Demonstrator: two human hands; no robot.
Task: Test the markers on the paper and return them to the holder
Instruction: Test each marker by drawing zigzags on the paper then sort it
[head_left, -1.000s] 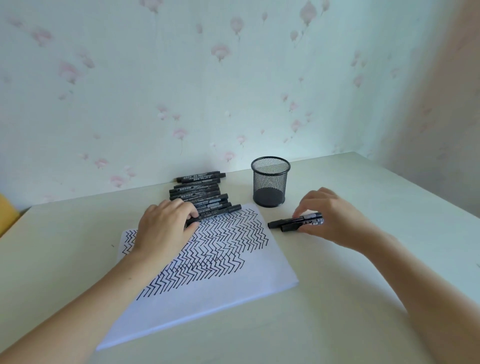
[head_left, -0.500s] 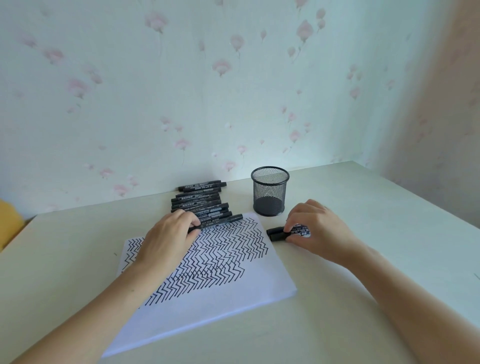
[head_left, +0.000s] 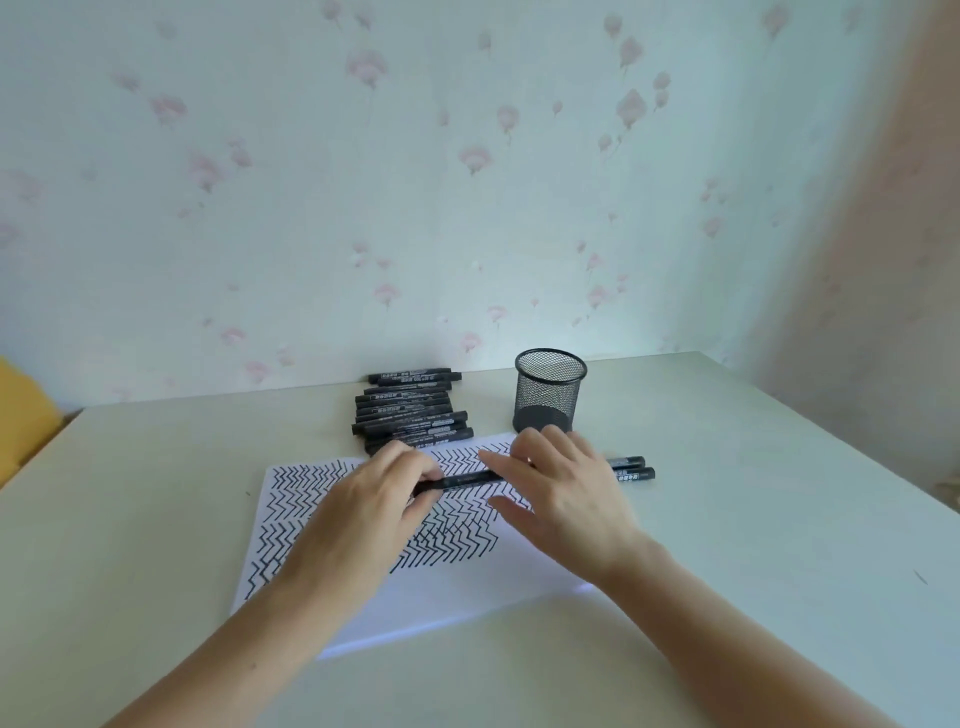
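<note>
A black marker (head_left: 467, 479) lies level above the white paper (head_left: 467, 597), which is covered in black zigzag lines. My left hand (head_left: 379, 499) grips the marker's left end. My right hand (head_left: 561, 488) is at its right end, fingers spread, fingertips touching the marker. A row of several black markers (head_left: 410, 410) lies behind the paper. Two more markers (head_left: 631, 467) lie on the table to the right of my right hand. The black mesh holder (head_left: 549, 389) stands behind my right hand and looks empty.
The pale table (head_left: 779, 519) meets a flowered wall at the back and a second wall at the right. A yellow object (head_left: 21, 410) sits beyond the table's left edge.
My left hand took one marker from the row and brought it over the paper. My right hand let go of the two markers on the right and moved left to the held marker.
</note>
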